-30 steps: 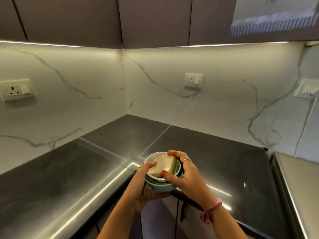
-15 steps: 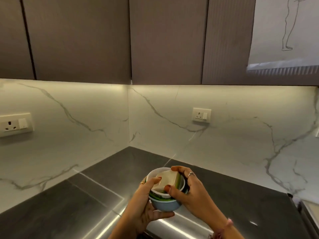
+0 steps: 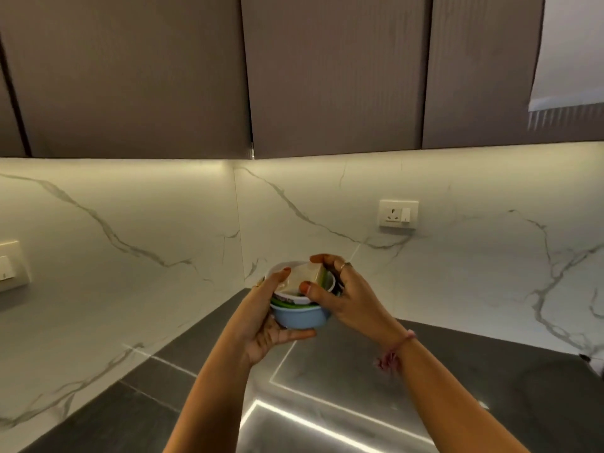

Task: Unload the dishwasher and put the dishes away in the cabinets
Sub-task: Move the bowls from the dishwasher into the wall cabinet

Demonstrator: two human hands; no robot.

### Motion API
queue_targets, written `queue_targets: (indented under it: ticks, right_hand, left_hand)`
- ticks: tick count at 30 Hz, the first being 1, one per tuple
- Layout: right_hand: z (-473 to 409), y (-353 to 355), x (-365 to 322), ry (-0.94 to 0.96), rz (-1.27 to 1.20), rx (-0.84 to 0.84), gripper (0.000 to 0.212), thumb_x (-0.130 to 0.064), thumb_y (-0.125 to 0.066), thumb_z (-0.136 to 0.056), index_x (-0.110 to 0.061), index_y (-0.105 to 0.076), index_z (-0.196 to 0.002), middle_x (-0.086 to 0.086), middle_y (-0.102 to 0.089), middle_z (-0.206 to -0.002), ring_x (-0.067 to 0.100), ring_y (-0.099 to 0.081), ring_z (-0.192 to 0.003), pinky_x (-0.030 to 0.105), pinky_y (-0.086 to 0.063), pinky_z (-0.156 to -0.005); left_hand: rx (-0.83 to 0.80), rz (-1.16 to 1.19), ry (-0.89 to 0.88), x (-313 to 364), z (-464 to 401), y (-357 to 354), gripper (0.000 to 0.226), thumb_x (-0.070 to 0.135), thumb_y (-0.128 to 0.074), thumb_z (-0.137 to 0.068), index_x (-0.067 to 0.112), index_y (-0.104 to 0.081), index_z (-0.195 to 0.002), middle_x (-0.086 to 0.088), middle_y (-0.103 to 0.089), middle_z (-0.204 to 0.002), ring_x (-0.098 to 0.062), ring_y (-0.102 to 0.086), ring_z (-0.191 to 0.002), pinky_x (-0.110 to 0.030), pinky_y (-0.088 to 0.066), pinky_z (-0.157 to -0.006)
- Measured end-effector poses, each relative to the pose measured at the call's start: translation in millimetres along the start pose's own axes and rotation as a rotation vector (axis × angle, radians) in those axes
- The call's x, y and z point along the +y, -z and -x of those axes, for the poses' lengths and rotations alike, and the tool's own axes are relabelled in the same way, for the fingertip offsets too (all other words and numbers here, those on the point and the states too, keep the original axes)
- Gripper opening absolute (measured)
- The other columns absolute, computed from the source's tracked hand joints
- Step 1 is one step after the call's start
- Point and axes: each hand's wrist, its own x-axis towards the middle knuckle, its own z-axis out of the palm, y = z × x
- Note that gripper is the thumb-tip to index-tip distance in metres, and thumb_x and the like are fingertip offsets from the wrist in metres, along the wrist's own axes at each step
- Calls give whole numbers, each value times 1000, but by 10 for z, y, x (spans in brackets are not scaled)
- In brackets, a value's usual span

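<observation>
- View has tilted upward over the last second: the upper cabinets (image 3: pixel 304 73) now fill the top of the frame, where a second ago only their lower edge showed; the doors are shut
- The stack of bowls (image 3: pixel 299 299) has risen with the hands and now sits in front of the backsplash corner rather than low over the countertop (image 3: pixel 457 371); judged: the carry is over, and next comes opening a door (a hand must come free for that)
- Stack, bottom to top: blue bowl, a green rim, white bowl, with a cream square piece (image 3: pixel 302 277) lying in the white bowl; held in the air above the inner corner of the countertop, touching nothing but the hands
- Left hand (image 3: pixel 261 322): cups the stack from the left and beneath; fingers curled under the blue bowl, thumb up on the white rim; grip unchanged
- Right hand (image 3: pixel 340 295): fingers arched over the far rim, thumb pressed on the near edge of the cream piece; moderately spread, holding the stack
</observation>
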Motion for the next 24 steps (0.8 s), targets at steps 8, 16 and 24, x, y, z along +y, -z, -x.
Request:
queue_targets:
  ticks: [8, 16, 24]
  right_hand:
    - [-581, -70, 135, -43, -67, -21, 51, -41, -70, -80, -24, -50, -125, -1, -57, -125, 16, -56, -114, 29, -50, -95]
    - [-1440, 50, 199, -220, -496, 166, 48, -34, -53, -94, -15, -42, -138, -1, -53, -132, 11, -53, -118, 27, -41, -101]
    - [-2585, 73, 83, -267, -802, 151, 56, -21, -55, -94, -8, -32, -145, 7, -39, -147, 21, -37, -137, 36, -32, -110]
  left_hand:
    - [-10, 42, -18, 267, -452, 73, 34, 36, -62, -87, 14, -63, -114, -18, -70, -101, -35, -71, -78, -49, -58, -54]
    - [70, 107, -70, 573, -745, 38, 25, 27, -62, -88, 12, -62, -109, -13, -62, -105, -33, -72, -71, -55, -56, -58]
    - [111, 156, -149, 821, -1024, 283, 35, 24, -60, -88, 9, -60, -119, -19, -59, -120, -42, -69, -86, -57, -55, -56]
